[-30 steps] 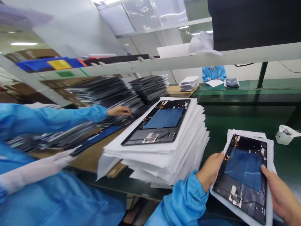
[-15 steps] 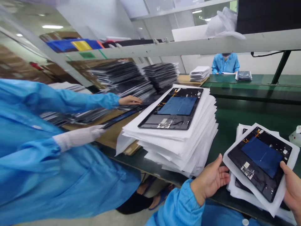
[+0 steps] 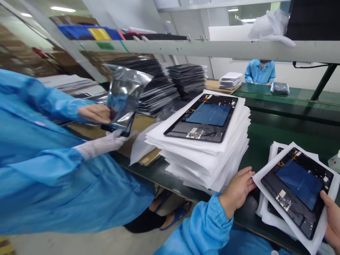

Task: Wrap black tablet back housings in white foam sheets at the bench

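At the lower right, an opened tablet shell [image 3: 300,186] with a blue battery and small circuit board lies tilted on a white sheet [image 3: 315,244]. My right hand [image 3: 332,219] grips its right edge, thumb on top and fingers hidden beneath. My left hand [image 3: 239,189] has its fingers stretched out, the tips at the sheet's left corner; nothing shows held in it. Beneath are more white sheets [image 3: 264,209] with another dark tablet part, mostly covered. Left of my hands stands a tall stack of white sheets [image 3: 196,159], topped by a similar tablet shell [image 3: 204,117].
At left, a co-worker in a blue smock [image 3: 53,184] holds a dark tablet and a shiny silvery bag [image 3: 124,95]. Dark stacked pieces [image 3: 154,88] stand behind. A shelf bar [image 3: 186,47] crosses above the green table [image 3: 278,129]. Another person [image 3: 260,72] sits across.
My left hand has risen slightly to the sheet's corner, its fingers straighter. My right hand keeps its hold. The co-worker now has a silvery bag raised at the tablet.
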The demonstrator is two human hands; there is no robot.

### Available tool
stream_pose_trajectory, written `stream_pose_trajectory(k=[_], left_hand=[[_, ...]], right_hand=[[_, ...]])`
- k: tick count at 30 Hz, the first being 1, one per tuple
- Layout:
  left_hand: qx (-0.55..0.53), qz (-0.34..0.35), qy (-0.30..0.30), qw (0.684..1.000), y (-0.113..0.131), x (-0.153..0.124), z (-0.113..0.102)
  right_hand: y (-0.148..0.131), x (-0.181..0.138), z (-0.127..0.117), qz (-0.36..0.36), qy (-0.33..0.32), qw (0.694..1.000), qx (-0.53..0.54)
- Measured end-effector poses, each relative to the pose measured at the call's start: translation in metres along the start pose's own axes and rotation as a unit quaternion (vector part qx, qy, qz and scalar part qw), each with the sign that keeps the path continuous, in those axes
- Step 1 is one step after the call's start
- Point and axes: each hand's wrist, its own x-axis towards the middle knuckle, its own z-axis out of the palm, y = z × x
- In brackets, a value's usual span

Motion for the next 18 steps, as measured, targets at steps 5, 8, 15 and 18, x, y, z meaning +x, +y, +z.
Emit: stream_pose_trajectory(k=[5, 8, 15, 18], left_hand=[[-0.005, 0.007, -0.026, 1.0, 0.0092, -0.0096, -0.003], [0.0, 0.01, -0.035, 0.999, 0.0091, -0.0113, -0.0039], [0.046, -0.003, -0.058, 0.997, 0.0059, -0.0114, -0.0046], [0.105, -0.003, -0.05, 0.993, 0.0031, -0.0099, -0.0068]], right_hand=[[-0.0022, 0.004, 0.0, 0.022, 0.024, 0.999, -0.012], [-0.002, 0.0056, -0.0006, 0.013, 0.027, 0.999, -0.018], [0.0004, 0.0095, -0.005, -0.013, 0.023, 0.999, -0.038], [0.0009, 0.0094, -0.0048, -0.031, 0.034, 0.998, -0.051]])
